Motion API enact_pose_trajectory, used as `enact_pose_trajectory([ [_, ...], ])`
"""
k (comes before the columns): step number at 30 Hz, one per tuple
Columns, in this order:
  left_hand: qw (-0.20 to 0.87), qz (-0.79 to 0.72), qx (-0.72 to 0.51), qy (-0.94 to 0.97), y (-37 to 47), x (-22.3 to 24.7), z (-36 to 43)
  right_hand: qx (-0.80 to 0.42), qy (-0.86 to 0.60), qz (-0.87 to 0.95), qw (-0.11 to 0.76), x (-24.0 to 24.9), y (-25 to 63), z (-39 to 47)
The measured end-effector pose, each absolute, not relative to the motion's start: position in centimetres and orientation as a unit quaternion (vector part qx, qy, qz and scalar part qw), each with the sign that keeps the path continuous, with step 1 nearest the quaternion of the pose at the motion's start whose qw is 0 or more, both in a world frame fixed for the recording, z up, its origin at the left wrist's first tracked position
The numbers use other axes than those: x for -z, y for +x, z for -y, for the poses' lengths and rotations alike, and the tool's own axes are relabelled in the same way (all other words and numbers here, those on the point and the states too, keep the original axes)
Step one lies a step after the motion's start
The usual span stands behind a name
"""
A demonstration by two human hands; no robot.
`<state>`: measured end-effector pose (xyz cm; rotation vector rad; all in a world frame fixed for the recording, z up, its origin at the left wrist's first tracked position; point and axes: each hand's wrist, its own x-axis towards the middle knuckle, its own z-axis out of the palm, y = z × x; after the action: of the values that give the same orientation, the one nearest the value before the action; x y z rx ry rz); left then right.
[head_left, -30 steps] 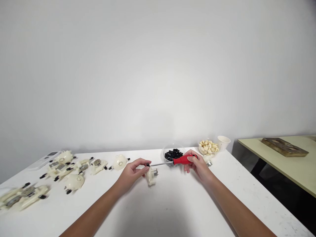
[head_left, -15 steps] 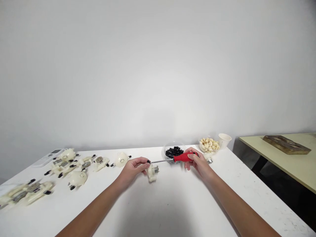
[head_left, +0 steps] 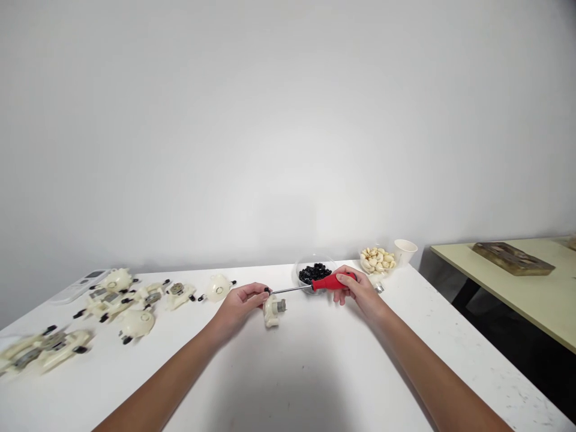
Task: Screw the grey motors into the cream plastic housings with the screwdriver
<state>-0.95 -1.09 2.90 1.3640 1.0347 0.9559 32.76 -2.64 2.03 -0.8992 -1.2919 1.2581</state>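
My left hand (head_left: 245, 305) pinches a small cream plastic housing (head_left: 270, 313) with a grey metal motor (head_left: 281, 305) sticking out to the right. A black cap (head_left: 267, 291) sits at its top, beside my fingertips. My right hand (head_left: 355, 291) is wrapped round the red handle of a screwdriver (head_left: 327, 282). The metal shaft runs level to the left, its tip at the black cap; whether it is inside the cap is too small to tell. Behind the screwdriver stands a clear bowl of small black parts (head_left: 315, 272).
Several cream housings with black caps (head_left: 137, 323) lie across the left of the white table, near a white device with a display (head_left: 76, 287). At the back right are a bowl of cream pieces (head_left: 377, 260) and a white cup (head_left: 405, 252). A brown block (head_left: 513, 258) rests on another table.
The whole view has shifted slightly, so most things appear a little further left and up. Both hands keep their holds, and the screwdriver tip stays at the black cap.
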Motion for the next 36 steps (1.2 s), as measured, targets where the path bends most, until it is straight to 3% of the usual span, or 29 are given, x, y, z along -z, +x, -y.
enact_pose_trajectory([
  [18, 0.522, -0.434, -0.397, 0.618, -0.5, -4.1, 1.8, -0.396, -0.475, 0.61, 0.495, -2.0, 33.5, 3.0],
  [24, 0.515, -0.433, -0.394, 0.626, -0.4, -4.1, 2.1, -0.466, -0.418, 0.581, 0.52, -2.4, 33.5, 3.1],
  [30, 0.506, -0.444, -0.41, 0.615, -0.2, -3.9, 2.1, -0.412, -0.475, 0.598, 0.497, -1.9, 33.5, 2.9],
  [36, 0.504, -0.437, -0.407, 0.624, -0.1, -3.9, 2.1, -0.465, -0.427, 0.577, 0.518, -2.3, 33.5, 2.9],
])
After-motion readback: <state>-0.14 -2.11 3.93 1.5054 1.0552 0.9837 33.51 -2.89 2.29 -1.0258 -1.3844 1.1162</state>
